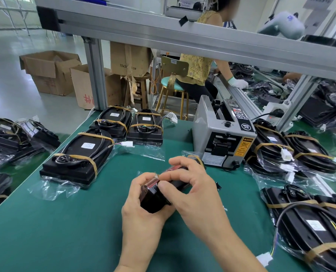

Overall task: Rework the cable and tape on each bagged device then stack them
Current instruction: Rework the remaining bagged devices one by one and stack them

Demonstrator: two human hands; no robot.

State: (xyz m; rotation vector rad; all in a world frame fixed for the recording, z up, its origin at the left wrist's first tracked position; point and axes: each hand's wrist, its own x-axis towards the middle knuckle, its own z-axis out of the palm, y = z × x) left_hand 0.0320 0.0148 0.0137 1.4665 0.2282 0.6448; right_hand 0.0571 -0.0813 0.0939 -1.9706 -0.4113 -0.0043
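Head view. Both hands work at the middle of the green desk (65, 222), toward its near edge. The left hand (143, 195) is curled round the near end of a small dark device (155, 199), held up off the desk. The right hand (190, 185) comes over the top of it, thumb and forefinger pinching at a strip of clear tape or film (155, 176) on the upper face, where a reddish area shows. Whether the strip is being lifted or pressed down cannot be told. No cable on this item is visible; the hands hide much of it.

Finished-looking bagged devices (78, 154), cable coiled on top and banded with tan tape, lie near the left edge and far edge of the desk. More lie in a loose heap at the right edge (308, 228). A grey tape dispenser (224, 138) stands just beyond the hands, toward the far right.

Judgement: the step in hand is the tape rework on one unit; stacking is not begun for it. The next move calls for a firm hold by the left hand while the right settles the strip flat, likely with a fresh piece from the dispenser.
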